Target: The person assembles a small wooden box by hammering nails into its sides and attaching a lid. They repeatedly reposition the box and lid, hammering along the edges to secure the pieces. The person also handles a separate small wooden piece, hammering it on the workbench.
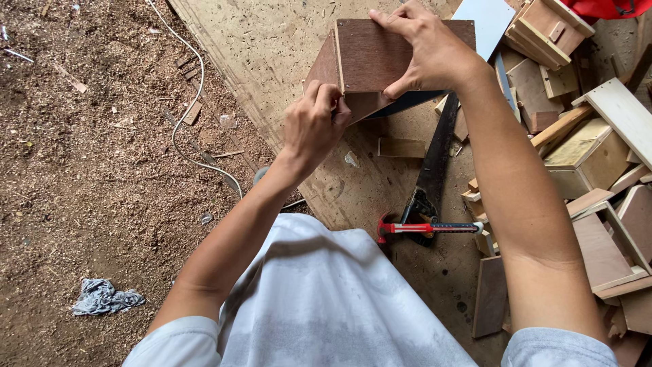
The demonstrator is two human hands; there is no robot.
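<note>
Right hand (424, 47) gripping brown plywood box (380, 58), left hand (312, 126) pinching its corner (possibly a nail), handsaw (435, 163) nearby

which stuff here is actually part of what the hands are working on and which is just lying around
In hand:
- brown plywood box
- left hand, at its lower corner
- right hand, gripping its panel

Lying about:
- handsaw
- red-handled hammer
- wood offcuts
- white cord
- grey rag

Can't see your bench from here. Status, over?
Left hand and right hand both grip brown plywood box. Handsaw and hammer lie below, untouched.
</note>
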